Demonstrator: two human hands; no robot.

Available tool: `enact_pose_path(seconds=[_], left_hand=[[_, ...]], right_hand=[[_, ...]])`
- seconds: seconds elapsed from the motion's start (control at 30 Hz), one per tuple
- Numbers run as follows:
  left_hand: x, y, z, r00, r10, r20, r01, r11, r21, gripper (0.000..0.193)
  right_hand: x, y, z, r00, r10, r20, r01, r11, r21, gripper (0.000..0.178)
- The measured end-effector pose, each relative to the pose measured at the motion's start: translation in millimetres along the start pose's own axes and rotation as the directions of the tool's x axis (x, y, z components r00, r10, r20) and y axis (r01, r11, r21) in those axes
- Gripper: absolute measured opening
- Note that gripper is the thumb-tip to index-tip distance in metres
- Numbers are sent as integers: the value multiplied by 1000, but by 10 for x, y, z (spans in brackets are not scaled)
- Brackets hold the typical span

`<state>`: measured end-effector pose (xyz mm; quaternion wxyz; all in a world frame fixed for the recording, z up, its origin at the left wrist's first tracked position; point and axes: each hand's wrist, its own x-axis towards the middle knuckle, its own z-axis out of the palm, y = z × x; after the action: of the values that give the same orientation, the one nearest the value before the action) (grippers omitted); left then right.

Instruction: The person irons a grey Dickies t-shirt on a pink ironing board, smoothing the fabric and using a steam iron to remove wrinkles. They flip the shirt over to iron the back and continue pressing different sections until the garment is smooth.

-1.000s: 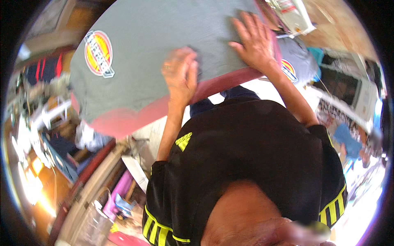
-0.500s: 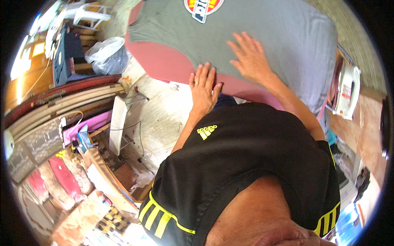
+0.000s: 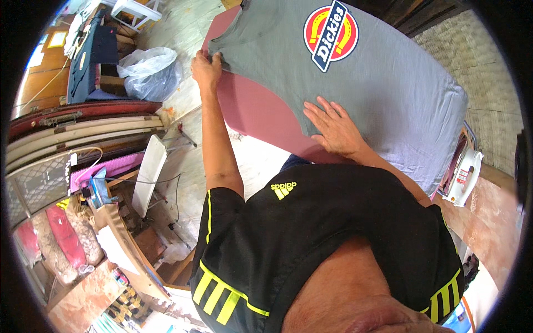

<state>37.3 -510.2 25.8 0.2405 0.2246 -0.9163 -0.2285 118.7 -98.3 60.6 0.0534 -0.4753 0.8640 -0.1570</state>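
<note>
A grey shirt (image 3: pixel 388 94) with a round red and yellow print (image 3: pixel 347 36) is spread over a padded pink ironing board (image 3: pixel 255 105). At the board's left edge, my left hand (image 3: pixel 206 71) has its fingers closed on the shirt's shoulder edge, the fingertips partly hidden. My right hand (image 3: pixel 336 130) rests flat on the shirt near its close side, fingers stretched out and palm down. Some wrinkles run through the fabric toward the right end. A white iron (image 3: pixel 463 177) stands just beyond that end, touched by neither hand.
A clear plastic bag (image 3: pixel 150 72) sits on the floor at the left, below a white stool (image 3: pixel 133 14). A white panel (image 3: pixel 149 175) leans near thin cables. Cushions (image 3: pixel 66 236) lie at the lower left. A woven surface (image 3: pixel 488 89) borders the board at right.
My left hand has gone from the board's near edge out to the shirt's left shoulder edge and closed there. My right hand still lies flat on the shirt. The view has shifted.
</note>
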Motion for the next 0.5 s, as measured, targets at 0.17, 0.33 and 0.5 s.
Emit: enact_pose_path(seconds=[0.17, 0.33, 0.5], left_hand=[[260, 70, 44, 998, -16, 62, 13, 999, 48, 37], [205, 135, 11, 1000, 14, -7, -11, 958, 288, 31], [83, 532, 31, 972, 138, -191, -68, 940, 334, 34]], right_hand=[[11, -46, -77, 994, 53, 99, -51, 998, -24, 69], [12, -20, -75, 986, 50, 157, -51, 999, 4, 66], [22, -26, -27, 988, 54, 142, -60, 997, 44, 66]])
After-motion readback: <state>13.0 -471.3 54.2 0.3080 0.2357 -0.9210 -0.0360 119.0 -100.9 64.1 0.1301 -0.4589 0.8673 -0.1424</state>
